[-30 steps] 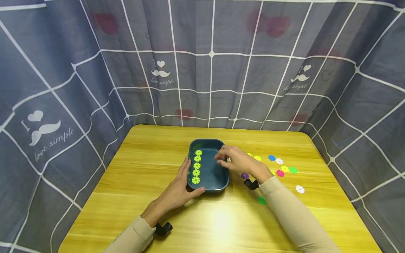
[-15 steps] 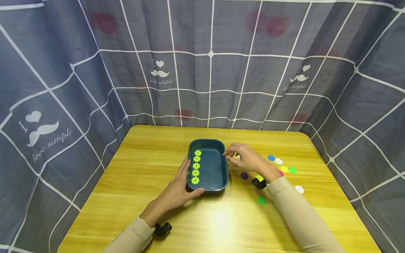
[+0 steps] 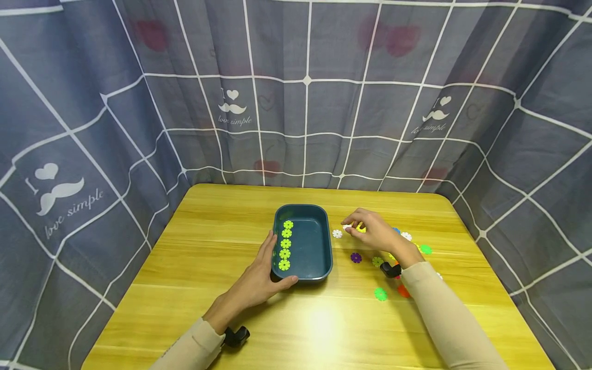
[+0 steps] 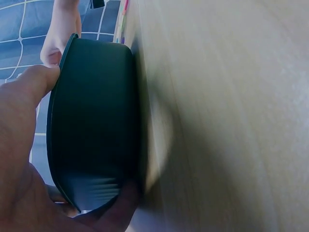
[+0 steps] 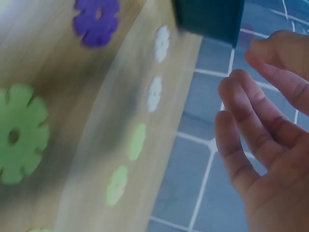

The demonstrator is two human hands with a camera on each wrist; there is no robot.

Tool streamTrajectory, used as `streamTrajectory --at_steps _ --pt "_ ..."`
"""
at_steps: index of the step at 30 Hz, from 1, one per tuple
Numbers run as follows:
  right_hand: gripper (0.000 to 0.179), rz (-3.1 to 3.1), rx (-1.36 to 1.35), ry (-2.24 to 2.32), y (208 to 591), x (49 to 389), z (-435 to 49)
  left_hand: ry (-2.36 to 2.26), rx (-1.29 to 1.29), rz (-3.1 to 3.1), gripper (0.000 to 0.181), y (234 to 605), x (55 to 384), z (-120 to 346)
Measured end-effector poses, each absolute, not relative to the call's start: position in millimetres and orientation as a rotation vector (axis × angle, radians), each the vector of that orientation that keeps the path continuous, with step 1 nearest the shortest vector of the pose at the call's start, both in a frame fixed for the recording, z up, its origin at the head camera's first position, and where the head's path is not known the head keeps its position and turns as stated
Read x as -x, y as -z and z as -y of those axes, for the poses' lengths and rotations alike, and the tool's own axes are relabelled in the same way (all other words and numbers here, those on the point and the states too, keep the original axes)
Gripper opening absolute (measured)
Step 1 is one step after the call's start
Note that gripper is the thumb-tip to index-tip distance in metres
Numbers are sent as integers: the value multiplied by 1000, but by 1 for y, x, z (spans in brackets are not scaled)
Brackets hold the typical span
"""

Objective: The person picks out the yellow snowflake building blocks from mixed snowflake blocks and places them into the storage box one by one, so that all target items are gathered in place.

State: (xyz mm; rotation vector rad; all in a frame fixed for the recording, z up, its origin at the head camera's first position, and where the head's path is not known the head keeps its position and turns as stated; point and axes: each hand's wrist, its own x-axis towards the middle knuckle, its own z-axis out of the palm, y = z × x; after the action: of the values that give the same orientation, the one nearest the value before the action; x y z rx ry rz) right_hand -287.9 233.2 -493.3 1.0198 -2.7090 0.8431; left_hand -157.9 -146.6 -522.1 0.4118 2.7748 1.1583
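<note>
The left hand (image 3: 259, 277) grips the dark tray (image 3: 311, 249) with thumb and fingers; inside, beside these fingers, are 5 yellow-green discs (image 3: 285, 243). The right hand (image 3: 373, 234) has fingers loosely bent and free, near 2 white discs (image 3: 337, 234).

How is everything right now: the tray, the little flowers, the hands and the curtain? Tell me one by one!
Tray: upright, open on top
Row flowers: five, flat inside
Loose flowers: scattered flat on the table
Left hand: touching the tray
Right hand: fingers bent, nothing seen in them
Curtain: hanging in folds
</note>
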Motion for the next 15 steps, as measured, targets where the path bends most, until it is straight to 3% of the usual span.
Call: streamTrajectory --at_steps 15 --pt "29 2866 -811 -860 511 296 -263 -1160 -403 -2775 129 523 158 147"
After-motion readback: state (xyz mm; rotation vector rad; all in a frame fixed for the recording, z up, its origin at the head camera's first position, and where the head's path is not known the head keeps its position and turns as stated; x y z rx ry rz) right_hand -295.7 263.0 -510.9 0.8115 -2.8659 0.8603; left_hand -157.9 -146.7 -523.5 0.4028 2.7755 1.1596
